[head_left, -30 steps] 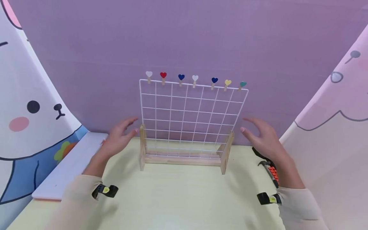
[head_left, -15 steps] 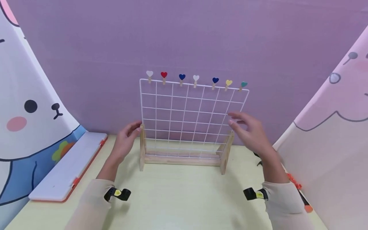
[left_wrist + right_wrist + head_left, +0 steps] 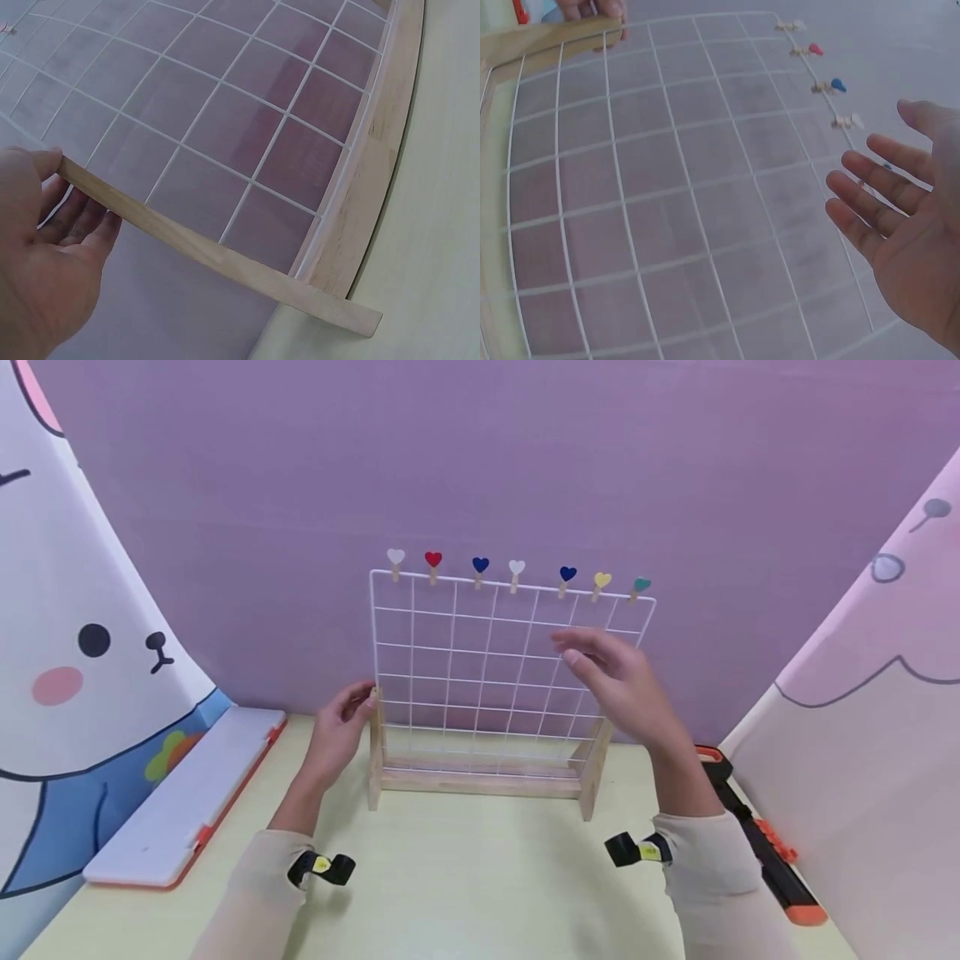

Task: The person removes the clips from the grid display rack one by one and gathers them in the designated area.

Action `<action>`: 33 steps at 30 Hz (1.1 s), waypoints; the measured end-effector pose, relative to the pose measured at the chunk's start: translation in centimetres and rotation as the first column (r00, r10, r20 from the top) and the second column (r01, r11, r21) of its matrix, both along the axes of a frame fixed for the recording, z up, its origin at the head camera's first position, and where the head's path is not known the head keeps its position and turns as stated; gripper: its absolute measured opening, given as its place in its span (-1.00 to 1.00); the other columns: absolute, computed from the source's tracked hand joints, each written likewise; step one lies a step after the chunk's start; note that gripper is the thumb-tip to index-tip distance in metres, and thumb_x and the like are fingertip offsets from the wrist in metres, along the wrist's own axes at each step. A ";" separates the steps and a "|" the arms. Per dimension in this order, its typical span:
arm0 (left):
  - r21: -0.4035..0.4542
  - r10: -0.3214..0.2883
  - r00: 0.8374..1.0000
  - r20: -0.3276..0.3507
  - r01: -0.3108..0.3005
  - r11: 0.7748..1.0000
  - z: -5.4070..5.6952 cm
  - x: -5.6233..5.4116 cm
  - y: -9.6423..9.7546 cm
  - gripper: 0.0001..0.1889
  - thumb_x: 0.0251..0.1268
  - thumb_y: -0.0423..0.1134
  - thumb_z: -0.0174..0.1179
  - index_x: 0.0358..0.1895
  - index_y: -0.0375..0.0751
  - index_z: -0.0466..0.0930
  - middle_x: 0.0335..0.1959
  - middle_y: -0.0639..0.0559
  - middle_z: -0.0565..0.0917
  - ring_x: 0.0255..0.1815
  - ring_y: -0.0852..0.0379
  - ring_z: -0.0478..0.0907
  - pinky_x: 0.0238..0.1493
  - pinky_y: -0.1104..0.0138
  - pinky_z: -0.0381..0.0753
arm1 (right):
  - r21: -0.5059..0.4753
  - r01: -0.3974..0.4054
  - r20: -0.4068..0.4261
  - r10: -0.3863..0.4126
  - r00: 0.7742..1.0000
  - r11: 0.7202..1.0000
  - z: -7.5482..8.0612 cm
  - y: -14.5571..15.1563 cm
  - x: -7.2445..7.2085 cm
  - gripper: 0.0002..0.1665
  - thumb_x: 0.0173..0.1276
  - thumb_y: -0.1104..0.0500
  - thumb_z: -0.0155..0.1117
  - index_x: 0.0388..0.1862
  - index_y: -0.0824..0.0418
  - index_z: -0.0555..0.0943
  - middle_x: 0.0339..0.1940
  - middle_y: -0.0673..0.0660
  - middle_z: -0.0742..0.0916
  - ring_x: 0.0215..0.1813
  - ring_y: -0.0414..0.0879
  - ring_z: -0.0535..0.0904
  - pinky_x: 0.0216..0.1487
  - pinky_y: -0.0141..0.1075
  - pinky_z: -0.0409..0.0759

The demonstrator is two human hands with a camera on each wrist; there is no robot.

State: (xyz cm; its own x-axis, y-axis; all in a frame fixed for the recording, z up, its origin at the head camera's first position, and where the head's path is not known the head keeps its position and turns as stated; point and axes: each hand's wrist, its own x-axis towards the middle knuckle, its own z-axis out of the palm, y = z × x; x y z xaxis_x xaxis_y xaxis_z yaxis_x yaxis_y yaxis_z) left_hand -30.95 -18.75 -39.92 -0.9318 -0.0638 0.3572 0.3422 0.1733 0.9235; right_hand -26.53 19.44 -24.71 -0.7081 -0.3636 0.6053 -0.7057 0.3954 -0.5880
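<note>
A white wire grid panel [image 3: 450, 579] stands upright in a wooden stand [image 3: 480, 783]. Several small wooden clothespins with hearts, among them a red heart clothespin [image 3: 433, 560] and a yellow heart clothespin [image 3: 602, 580], line its top wire. My left hand [image 3: 336, 737] pinches the top of the stand's left upright [image 3: 225, 259], thumb on one side and fingers on the other. In front of the grid's right part hovers my right hand [image 3: 626, 689], holding nothing. Its fingers spread loosely in the right wrist view, near the clipped top wire. It hides part of the stand's right upright.
A white case with an orange edge [image 3: 187, 802] lies at the left of the pale table [image 3: 480, 877]. Black and orange tools [image 3: 780, 852] lie at the right edge. A purple backdrop [image 3: 480, 460] hangs behind; printed cloths flank both sides.
My left hand has come in from the left and taken hold of the left upright's top. The right hand has moved leftward and up, in front of the grid. The grid stands where it was.
</note>
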 end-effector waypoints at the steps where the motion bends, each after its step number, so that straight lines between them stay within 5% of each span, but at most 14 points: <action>1: 0.004 -0.002 1.000 0.002 0.002 1.000 0.0 0.0 0.0 -0.51 0.63 -0.12 0.08 0.45 -0.30 0.42 0.38 -0.27 0.52 0.14 0.45 0.51 0.20 0.72 0.48 | -0.004 -0.001 0.008 0.001 1.000 1.000 0.2 -0.3 0.0 -0.61 0.63 0.18 0.12 0.33 0.23 0.59 0.24 0.17 0.73 0.23 -0.25 0.65 0.27 -0.52 0.60; 10: 0.011 0.001 1.000 -0.003 -0.001 1.000 -0.4 -0.1 0.1 -0.52 0.63 -0.15 0.07 0.47 -0.28 0.40 0.40 -0.24 0.52 0.21 0.39 0.48 0.24 0.71 0.46 | -0.108 -0.080 0.077 0.088 0.993 0.991 1.3 -2.7 -0.5 -0.59 0.61 0.19 0.14 0.36 0.27 0.54 0.24 0.21 0.71 0.29 0.13 0.63 0.29 -0.42 0.63; 17: 0.028 0.001 0.999 -0.042 0.001 1.000 -0.4 -0.3 0.2 -0.53 0.63 -0.21 0.08 0.45 -0.34 0.40 0.36 -0.30 0.52 0.15 0.44 0.51 0.21 0.70 0.49 | -0.158 -0.126 0.058 0.137 0.989 0.979 2.4 -4.3 -0.8 -0.58 0.60 0.20 0.14 0.34 0.32 0.52 0.24 0.27 0.70 0.23 -0.04 0.67 0.27 -0.35 0.67; 33: 0.044 0.002 0.996 -0.086 0.001 0.999 -0.7 -0.2 0.4 -0.54 0.62 -0.24 0.08 0.42 -0.40 0.41 0.31 -0.37 0.54 0.09 0.44 0.54 0.19 0.68 0.52 | -0.244 -0.218 0.027 0.231 0.972 0.945 5.8 -7.9 -1.9 -0.63 0.60 0.21 0.12 0.27 0.33 0.56 0.19 0.36 0.70 0.19 0.11 0.69 0.32 -0.06 0.67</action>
